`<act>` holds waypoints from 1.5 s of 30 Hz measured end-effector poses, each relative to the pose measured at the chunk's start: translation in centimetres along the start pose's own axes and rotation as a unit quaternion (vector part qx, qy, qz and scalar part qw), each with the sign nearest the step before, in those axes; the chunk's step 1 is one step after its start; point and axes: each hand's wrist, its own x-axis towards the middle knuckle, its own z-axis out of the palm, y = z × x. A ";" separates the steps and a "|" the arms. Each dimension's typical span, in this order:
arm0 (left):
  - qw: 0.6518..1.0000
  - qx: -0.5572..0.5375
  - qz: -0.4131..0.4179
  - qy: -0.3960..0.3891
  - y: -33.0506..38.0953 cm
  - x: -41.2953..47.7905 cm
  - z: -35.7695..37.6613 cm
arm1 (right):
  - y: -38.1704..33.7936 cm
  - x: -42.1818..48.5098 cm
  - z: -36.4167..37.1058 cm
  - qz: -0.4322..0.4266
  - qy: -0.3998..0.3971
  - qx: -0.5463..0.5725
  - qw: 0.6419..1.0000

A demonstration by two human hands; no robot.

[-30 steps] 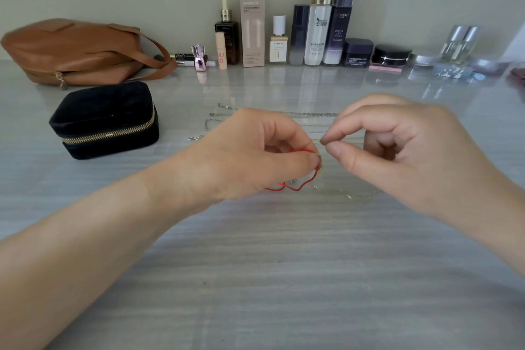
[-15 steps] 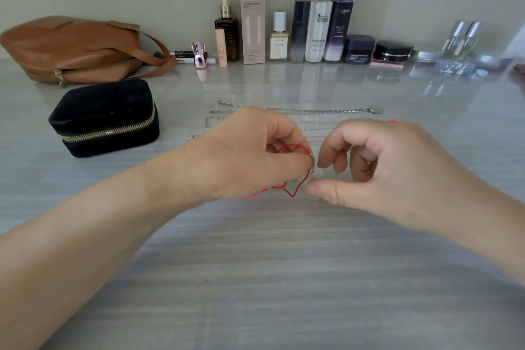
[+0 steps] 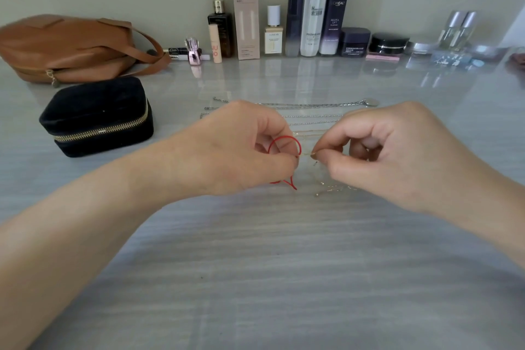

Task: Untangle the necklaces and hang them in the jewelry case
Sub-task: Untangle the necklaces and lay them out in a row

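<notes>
My left hand point(image 3: 238, 150) pinches a red cord necklace point(image 3: 284, 140) just above the grey table; a loop of it arches over my fingers and a tail hangs below. My right hand point(image 3: 392, 150) pinches a thin gold chain point(image 3: 331, 189) between thumb and forefinger, right beside the left fingertips; the rest of the chain lies on the table under that hand. Behind my hands, silver chain necklaces point(image 3: 306, 106) lie stretched out in rows. The black velvet jewelry case point(image 3: 96, 116) stands zipped shut at the left.
A brown leather bag point(image 3: 68, 48) lies at the back left. A row of cosmetic bottles, boxes and jars point(image 3: 309, 23) lines the wall. Glass and clear plastic items point(image 3: 454, 37) sit at the back right.
My right hand has closed thumb and forefinger on the gold chain next to the left fingertips. The red loop now stands higher over my left fingers.
</notes>
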 end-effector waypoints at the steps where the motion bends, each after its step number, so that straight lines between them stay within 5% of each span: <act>1: 1.000 -0.008 -0.004 -0.003 0.0 0.0 0.0 | 0.0 0.0 0.0 -0.001 -0.002 0.002 1.000; 9: 0.996 -0.082 -0.020 -0.003 -0.2 0.3 -0.3 | -0.1 0.3 0.0 -0.013 -0.027 0.015 0.999; 24: 0.998 -0.061 -0.008 -0.012 -0.5 0.4 -0.4 | -0.5 0.2 1.1 0.023 -0.083 0.021 0.996; 45: 0.998 -0.013 -0.038 -0.049 -1.2 0.5 -1.4 | 0.0 0.4 -1.2 0.118 0.025 0.190 0.974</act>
